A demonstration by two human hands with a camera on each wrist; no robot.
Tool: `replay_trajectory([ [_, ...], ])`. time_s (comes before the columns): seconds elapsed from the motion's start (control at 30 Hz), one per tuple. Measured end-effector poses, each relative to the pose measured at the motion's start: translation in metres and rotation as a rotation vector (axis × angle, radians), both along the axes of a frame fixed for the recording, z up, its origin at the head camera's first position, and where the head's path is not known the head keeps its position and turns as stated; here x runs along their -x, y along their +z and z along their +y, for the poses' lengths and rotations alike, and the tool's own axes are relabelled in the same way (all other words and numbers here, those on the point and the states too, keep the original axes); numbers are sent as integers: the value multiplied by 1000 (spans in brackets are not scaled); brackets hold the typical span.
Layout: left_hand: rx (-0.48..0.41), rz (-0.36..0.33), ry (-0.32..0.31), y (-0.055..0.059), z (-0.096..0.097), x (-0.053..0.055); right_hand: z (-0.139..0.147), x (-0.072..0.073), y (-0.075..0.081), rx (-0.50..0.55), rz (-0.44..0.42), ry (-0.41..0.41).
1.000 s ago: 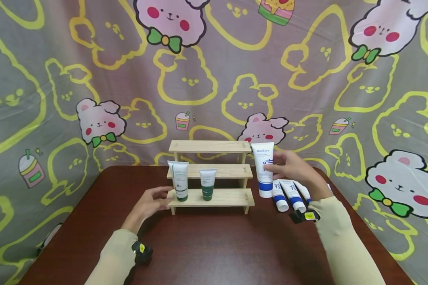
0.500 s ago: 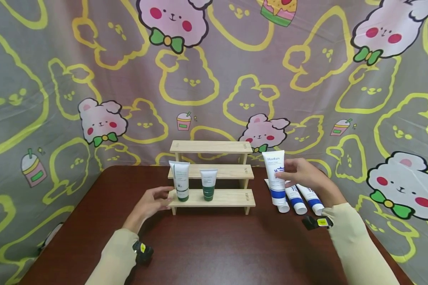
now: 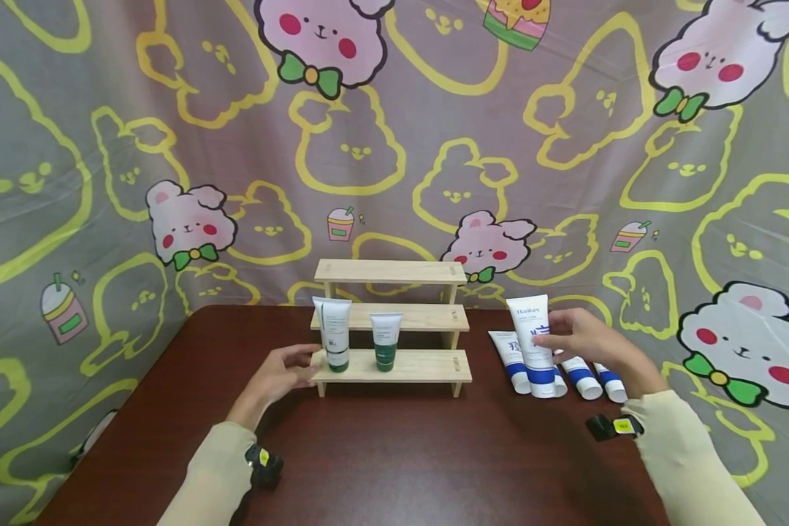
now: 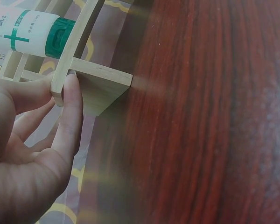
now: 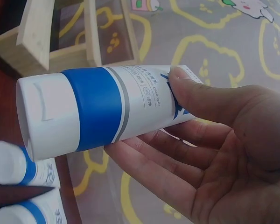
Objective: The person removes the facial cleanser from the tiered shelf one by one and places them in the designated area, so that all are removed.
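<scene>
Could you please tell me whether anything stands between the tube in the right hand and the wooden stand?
Yes, in the head view a lying blue-banded tube shows on the table between the held tube and the wooden stand; it looks low enough to pass over. Nothing else visible stands between them.

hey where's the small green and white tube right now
In the head view, the small tube stands near the middle of the bottom shelf, right of the taller tube; the left hand holds that shelf's left end.
</scene>
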State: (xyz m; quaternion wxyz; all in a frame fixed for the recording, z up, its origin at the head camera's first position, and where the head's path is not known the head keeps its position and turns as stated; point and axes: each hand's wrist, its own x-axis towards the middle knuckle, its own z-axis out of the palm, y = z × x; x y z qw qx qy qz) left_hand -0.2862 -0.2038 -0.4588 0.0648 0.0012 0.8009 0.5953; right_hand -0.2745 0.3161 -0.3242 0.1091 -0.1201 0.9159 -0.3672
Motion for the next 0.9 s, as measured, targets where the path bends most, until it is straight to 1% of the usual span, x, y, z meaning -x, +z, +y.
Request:
replay_trajectory([
  [0.23, 5, 1, -9, 2, -2, -1, 13, -1, -6, -42, -47, -51],
  [0.4, 9, 7, 1, 4, -4, -2, 18, 1, -9, -30, -50, -34],
  [0.57, 15, 3, -4, 4, -2, 1, 28, -2, -10, -50, -56, -26],
  [0.77, 7, 8, -8, 3, -1, 0, 36, -5, -15, -89, -87, -44],
  [0.9, 16, 7, -4, 1, 0, -1, 43, -6, -21, -84, -118, -60],
])
